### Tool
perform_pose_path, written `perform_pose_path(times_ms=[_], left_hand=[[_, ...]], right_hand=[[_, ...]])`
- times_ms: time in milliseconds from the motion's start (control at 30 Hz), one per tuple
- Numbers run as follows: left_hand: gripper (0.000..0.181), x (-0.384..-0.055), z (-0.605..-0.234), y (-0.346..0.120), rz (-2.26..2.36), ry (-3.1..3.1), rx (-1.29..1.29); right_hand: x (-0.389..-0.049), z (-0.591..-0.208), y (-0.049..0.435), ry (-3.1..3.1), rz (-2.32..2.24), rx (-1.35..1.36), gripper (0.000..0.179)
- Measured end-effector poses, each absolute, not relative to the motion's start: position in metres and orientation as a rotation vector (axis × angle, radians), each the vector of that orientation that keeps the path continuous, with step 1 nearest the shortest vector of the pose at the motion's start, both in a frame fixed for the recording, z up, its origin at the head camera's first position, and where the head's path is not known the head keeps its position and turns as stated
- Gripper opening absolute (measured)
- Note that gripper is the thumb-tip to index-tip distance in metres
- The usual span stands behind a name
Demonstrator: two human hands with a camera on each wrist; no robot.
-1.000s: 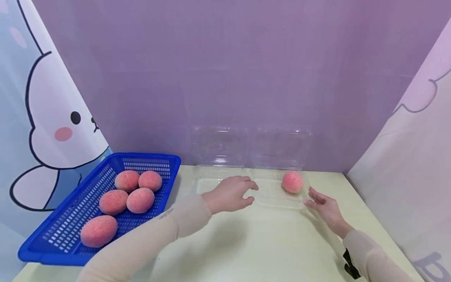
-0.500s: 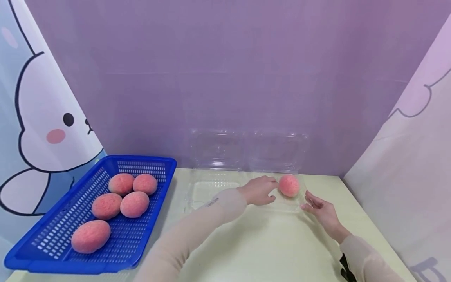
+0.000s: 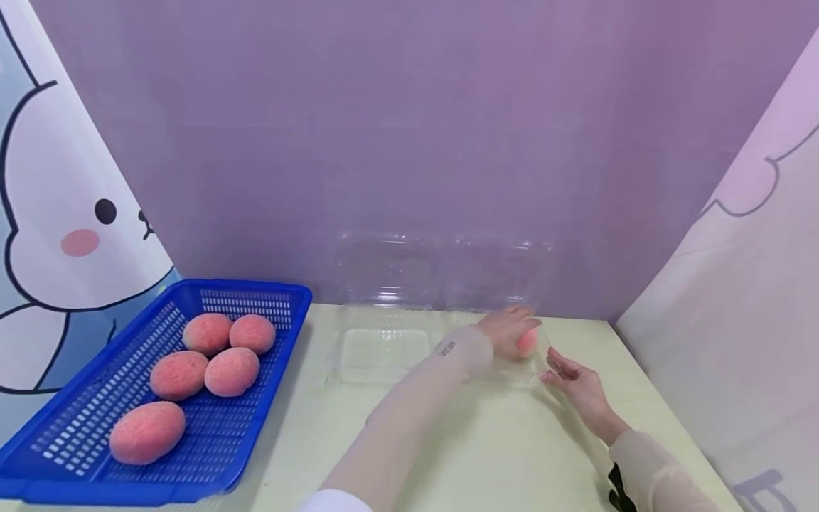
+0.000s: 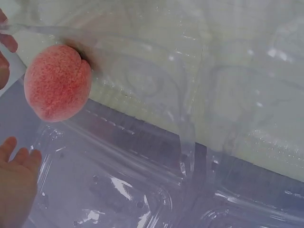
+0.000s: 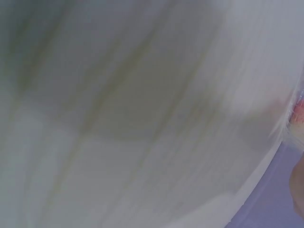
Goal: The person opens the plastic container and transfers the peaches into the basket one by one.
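My left hand [image 3: 508, 333] reaches over the right compartment of a clear plastic clamshell box [image 3: 384, 355]. It partly hides a pink, fuzzy peach [image 3: 528, 343] lying there. From the left wrist, the peach [image 4: 58, 83] shows whole, with the left hand's relaxed fingers [image 4: 19, 164] a small gap away from it. My right hand [image 3: 579, 391] pinches the box's right front edge between thumb and fingers. Only a sliver of the right hand [image 5: 298, 185] and of the peach [image 5: 298, 113] enters the right wrist view.
A blue plastic basket [image 3: 256, 434] on the left holds several more peaches [image 3: 147, 432]. Two raised clear lids [image 3: 390, 274] lean toward the purple backdrop [image 3: 409, 142] behind the box. Printed cloth [image 3: 755, 320] borders the pale table [image 3: 486, 455] on the right.
My left hand has moved right, from over the middle of the box to the peach. The right hand stays at the box's edge. The whole head view has shifted slightly left.
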State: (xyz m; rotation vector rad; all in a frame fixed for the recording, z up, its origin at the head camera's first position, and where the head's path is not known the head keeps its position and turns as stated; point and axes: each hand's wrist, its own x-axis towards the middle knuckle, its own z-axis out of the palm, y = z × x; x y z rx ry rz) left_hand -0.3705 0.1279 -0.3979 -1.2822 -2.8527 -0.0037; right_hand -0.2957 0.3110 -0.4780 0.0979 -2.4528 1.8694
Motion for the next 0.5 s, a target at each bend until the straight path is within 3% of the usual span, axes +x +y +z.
perform_pose_path(times_ms=[133,333,500], left_hand=[[0.066,-0.369,-0.406,0.133,-0.01,-2.861,-1.274],[0.046,-0.37,-0.422,0.133,0.017,-2.873,-1.266],[0.048,-0.381,-0.432,0.136,0.128,-2.812,-1.265]], right_hand=[[-0.294,-0.482,0.309,-2.452,1.867,0.061,0.065],[-0.293,-0.483,0.307,-2.444,1.893,0.039,0.066],[-0.296,-0.478,0.308,-2.464,1.868,0.053,0.066]])
